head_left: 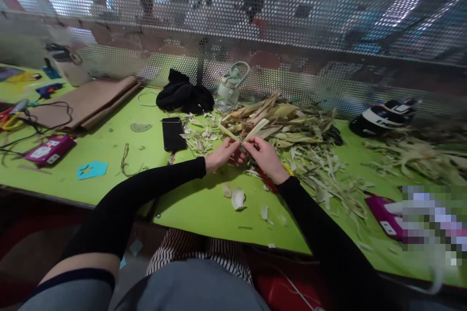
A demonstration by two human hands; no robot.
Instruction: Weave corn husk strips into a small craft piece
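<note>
My left hand (225, 152) and my right hand (265, 156) meet over the green table, fingertips pinched close together. Between them is a pale corn husk strip (257, 129), its ends sticking up above the fingers. Just behind my hands spreads a heap of dried corn husks (284, 115). Shredded husk strips (314, 163) lie to the right of my right hand. Beside my left hand are small husk scraps (200, 140) and a black phone (173, 134). Something red and yellow is partly hidden under my right wrist.
A pale green bottle (228, 88) and black cloth (184, 95) stand against the perforated metal screen. A black-and-white bottle (383, 117) lies tilted at right. Purple boxes (50, 149) and cables sit at the left and right. Brown paper (83, 104) lies at left.
</note>
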